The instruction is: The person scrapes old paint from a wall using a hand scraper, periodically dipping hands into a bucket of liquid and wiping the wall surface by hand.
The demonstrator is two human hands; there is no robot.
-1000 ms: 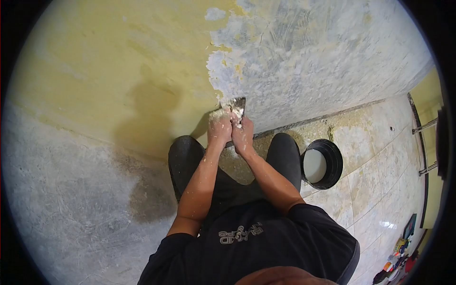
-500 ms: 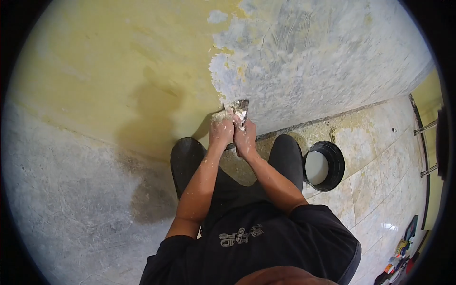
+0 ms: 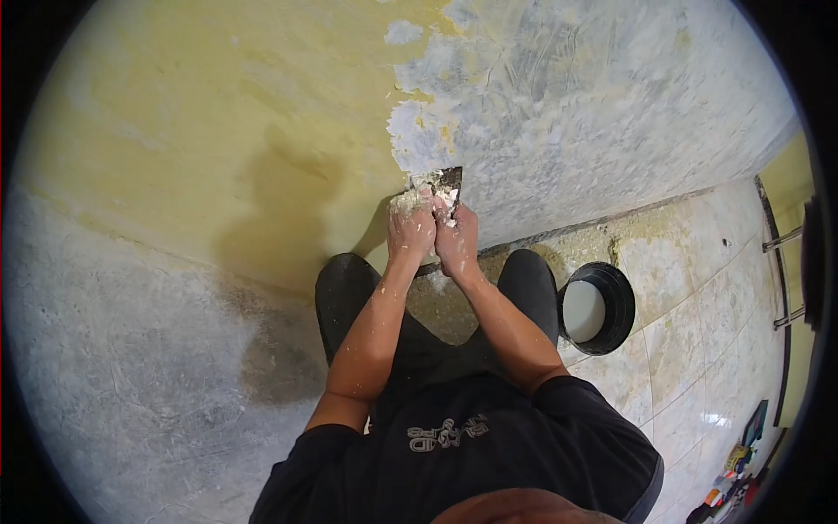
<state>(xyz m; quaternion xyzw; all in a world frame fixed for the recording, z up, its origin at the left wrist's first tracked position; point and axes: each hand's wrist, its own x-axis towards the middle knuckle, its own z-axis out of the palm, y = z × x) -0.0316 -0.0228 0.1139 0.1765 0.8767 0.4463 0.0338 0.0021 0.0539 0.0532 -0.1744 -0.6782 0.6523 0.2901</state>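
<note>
A scraper [image 3: 450,181] with a dark, flat blade touches the wall where yellow paint [image 3: 340,113] meets the bare grey-white surface [image 3: 559,113]. Both of my hands are closed round it, side by side. My left hand [image 3: 410,223] is on the left, its knuckles caked with pale scrapings. My right hand [image 3: 456,236] grips from the right, with white crumbs on the fingers. The scraper's handle is hidden by my hands. Pale flecks dot both forearms.
A black bucket [image 3: 626,306] of cloudy whitish liquid stands on the tiled floor [image 3: 676,349], right of my right knee. Scrapings lie along the wall's foot. Metal bars are at the far right, and assorted items [image 3: 729,480] lie at the lower right.
The scraper and both hands have moved slightly up the wall since half a second ago. The grip of both hands stays closed.
</note>
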